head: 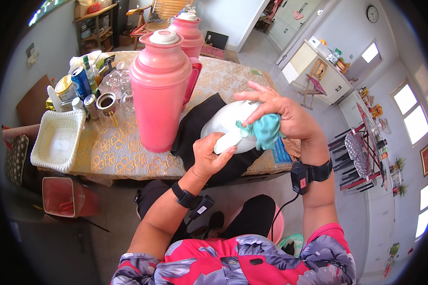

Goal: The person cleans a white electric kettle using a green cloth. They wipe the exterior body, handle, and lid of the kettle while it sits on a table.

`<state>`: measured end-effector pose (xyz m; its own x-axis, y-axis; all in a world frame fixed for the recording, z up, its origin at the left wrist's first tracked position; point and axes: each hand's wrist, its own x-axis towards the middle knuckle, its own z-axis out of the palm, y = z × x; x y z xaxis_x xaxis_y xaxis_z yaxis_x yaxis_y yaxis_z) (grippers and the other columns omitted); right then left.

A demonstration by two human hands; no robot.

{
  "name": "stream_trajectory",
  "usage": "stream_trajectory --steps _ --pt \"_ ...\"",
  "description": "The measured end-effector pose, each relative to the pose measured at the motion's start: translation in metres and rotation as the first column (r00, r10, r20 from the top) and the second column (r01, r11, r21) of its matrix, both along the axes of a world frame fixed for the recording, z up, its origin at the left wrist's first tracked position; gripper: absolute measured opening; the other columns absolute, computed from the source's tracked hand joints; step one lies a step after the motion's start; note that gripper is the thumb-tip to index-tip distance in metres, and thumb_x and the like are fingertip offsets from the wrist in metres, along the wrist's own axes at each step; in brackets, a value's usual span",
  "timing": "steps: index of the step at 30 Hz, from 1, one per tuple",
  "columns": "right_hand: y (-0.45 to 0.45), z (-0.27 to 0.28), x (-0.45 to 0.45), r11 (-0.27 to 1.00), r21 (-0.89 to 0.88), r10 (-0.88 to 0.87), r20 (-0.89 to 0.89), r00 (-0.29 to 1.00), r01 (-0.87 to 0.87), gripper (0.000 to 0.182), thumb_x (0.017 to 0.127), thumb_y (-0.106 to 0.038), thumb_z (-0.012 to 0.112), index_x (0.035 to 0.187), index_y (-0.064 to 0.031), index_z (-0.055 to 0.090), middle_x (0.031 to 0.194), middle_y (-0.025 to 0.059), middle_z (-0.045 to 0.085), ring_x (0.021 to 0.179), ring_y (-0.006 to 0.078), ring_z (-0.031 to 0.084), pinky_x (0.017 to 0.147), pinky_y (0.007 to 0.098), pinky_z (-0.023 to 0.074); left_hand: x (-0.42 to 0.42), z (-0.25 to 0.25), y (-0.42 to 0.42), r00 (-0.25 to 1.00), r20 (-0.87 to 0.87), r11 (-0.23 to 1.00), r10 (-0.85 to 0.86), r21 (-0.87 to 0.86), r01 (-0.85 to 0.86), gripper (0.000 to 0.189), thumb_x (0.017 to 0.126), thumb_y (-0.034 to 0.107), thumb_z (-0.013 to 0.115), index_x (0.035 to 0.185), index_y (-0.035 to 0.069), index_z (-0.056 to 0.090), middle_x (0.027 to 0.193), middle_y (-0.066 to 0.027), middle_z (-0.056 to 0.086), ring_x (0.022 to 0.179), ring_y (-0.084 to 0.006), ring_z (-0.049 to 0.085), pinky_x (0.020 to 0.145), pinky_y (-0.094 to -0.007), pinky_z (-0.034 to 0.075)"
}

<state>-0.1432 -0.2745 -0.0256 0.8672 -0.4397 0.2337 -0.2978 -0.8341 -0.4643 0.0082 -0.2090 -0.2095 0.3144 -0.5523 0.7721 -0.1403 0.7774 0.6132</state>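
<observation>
A white rounded vessel with a stubby handle (230,140), possibly a kettle, is tilted over a black cloth (194,124) at the table's front edge. My left hand (208,153) grips the handle, thumb along its near side. In my right hand (285,114) is a bunched teal cloth (267,131), which touches the vessel around the handle's upper end. My fingers reach over the vessel's far side and hide part of it. A pink thermos flask (160,103) with a white stopper stands upright to the left of the vessel.
A second pink flask (188,34) stands behind the first. At left on the patterned tablecloth (128,162) are a white woven basket (59,140), a blue can (80,83), jars and glassware. A blue packet (282,151) lies by my right wrist. Below stands a red bin (59,197).
</observation>
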Motion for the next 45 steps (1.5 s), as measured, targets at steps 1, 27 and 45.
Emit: stream_trajectory --steps 1,27,45 --pt "0.002 0.001 0.001 1.0 -0.015 0.018 -0.053 0.998 -0.019 0.036 0.069 0.005 0.055 0.095 -0.0145 0.07 0.119 0.0045 0.062 0.13 0.0367 0.035 0.108 0.0471 0.0216 0.0 0.0 0.0 1.0 0.001 1.0 -0.013 -0.002 0.013 0.023 0.073 0.017 0.075 0.083 0.001 0.062 0.063 -0.0076 0.06 0.052 -0.0173 0.058 0.049 -0.0257 0.044" --pt "0.011 -0.016 0.027 0.904 0.175 -0.42 0.197 0.886 0.39 0.023 0.071 0.002 0.055 0.09 -0.0052 0.066 0.103 0.0137 0.065 0.094 0.0292 0.062 0.082 0.0339 0.047 0.001 -0.002 0.004 0.999 0.02 0.998 -0.039 -0.046 0.039 0.023 0.073 0.016 0.074 0.083 0.001 0.062 0.062 -0.0073 0.059 0.051 -0.0162 0.057 0.049 -0.0251 0.043" --pt "0.008 -0.019 -0.006 0.93 0.263 -0.367 0.634 0.681 0.257 0.031 0.078 0.013 0.049 0.096 -0.0061 0.065 0.094 0.0044 0.064 0.083 0.0159 0.061 0.076 0.0281 0.0497 -0.002 -0.006 0.001 0.999 -0.039 0.999 0.018 -0.046 -0.02 0.023 0.071 0.013 0.076 0.084 0.0 0.062 0.064 -0.0071 0.059 0.051 -0.0153 0.055 0.05 -0.0248 0.042"
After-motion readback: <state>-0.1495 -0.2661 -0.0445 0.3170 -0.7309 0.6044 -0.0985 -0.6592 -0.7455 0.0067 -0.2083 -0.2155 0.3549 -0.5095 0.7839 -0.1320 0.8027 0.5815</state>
